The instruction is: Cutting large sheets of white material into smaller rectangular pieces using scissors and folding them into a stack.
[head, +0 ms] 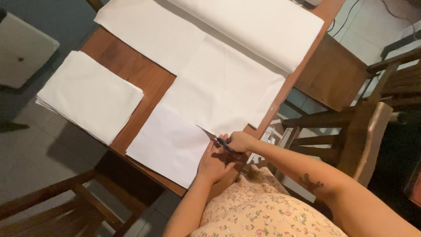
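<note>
While left hand (213, 163) steadies, scissors (215, 138) seemingly cutting cloth (219, 87)

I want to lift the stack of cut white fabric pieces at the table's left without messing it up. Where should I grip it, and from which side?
Probably grip the stack of cut white fabric pieces at its left edge, which overhangs the wooden table, coming from the floor side. There fingers can slide under all the layers and a thumb press on top. The other edges lie flat on the wood, so layers would shift.
</note>
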